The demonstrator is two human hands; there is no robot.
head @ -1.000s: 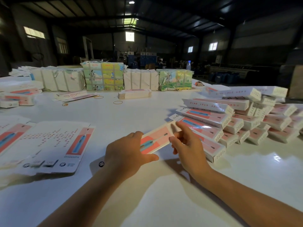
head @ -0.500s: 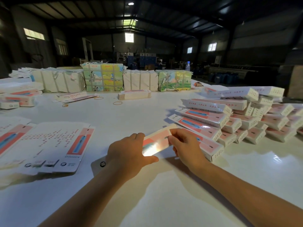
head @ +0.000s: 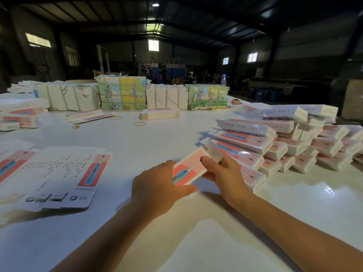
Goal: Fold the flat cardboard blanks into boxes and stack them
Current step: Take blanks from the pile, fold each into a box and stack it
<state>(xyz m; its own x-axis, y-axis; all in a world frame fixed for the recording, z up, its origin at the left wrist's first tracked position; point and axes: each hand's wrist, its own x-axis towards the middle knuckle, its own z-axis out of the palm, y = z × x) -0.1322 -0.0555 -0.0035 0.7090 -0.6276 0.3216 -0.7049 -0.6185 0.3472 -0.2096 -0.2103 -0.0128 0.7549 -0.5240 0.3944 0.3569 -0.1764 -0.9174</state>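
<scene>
Head | left hand [head: 157, 185] grips box [head: 187, 167] | right hand [head: 222, 169] pinches its end flap [head: 214, 152]

There is a single view, from a wide-angle camera on the person's head, looking forward and slightly down across a white table [head: 137, 138]. Both forearms enter from the bottom edge of the picture and the hands sit close below the lens, near the table's near edge. The table's far edge, lined with wrapped bundles [head: 121, 93], lies well off, with a dim warehouse hall behind. Straight lines bow toward the picture's borders.
</scene>
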